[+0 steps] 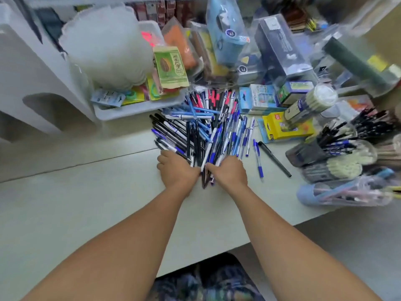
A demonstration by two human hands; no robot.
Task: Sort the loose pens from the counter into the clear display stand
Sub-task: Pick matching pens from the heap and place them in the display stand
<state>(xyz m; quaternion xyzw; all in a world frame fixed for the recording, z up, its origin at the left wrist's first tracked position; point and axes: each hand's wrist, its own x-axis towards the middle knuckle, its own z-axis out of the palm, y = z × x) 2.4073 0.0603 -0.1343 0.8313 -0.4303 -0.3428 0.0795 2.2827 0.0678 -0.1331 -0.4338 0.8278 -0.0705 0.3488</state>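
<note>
A big heap of loose pens [208,124], blue, black, white and red, lies on the pale counter [86,203] in the middle. My left hand [176,170] and my right hand [227,172] sit side by side at the heap's near end, fingers curled around a bunch of pens whose ends stick out between the hands. Two stray pens, a blue pen [258,158] and a black pen [274,159], lie just right of the heap. The clear display stand [338,153], filled with upright pens, is at the right edge.
A white tray [138,107] of packets stands behind left of the heap. Boxes, a yellow pack [286,127] and clear packages crowd the back right. A clear pouch of pens [345,194] lies at the right. The counter's front edge runs below my forearms.
</note>
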